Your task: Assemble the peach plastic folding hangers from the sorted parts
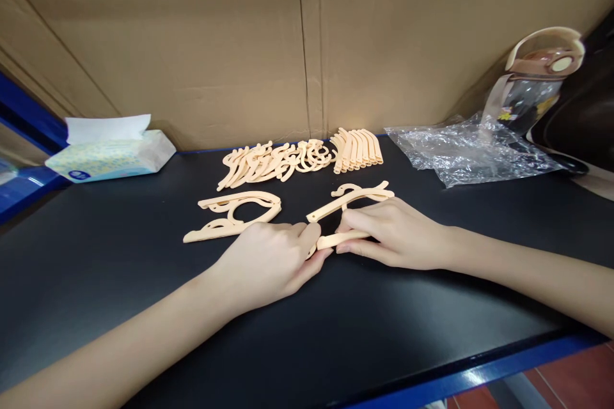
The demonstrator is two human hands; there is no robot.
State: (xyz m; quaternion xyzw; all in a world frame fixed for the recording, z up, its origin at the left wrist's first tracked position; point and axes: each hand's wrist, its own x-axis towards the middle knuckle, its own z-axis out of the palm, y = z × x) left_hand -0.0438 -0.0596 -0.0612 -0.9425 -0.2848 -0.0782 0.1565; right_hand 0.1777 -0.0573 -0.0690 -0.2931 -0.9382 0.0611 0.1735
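Over the middle of the black table, my left hand [275, 259] is closed on a small cream plastic part, mostly hidden by its fingers. My right hand [396, 233] pinches a cream plastic arm piece [336, 240], whose left end meets the left hand's fingertips. Just behind the right hand lie another straight arm piece [336, 202] and a hook piece [346, 189]. A folded cream hanger [235, 227] rests behind and left of my left hand.
Behind are a pile of cream hook pieces [268, 163] and a stack of curved arms [357, 150]. A tissue pack [115, 156] stands back left. Crumpled clear plastic [474, 150] and a bottle [532, 92] are back right, before a cardboard wall [215, 45].
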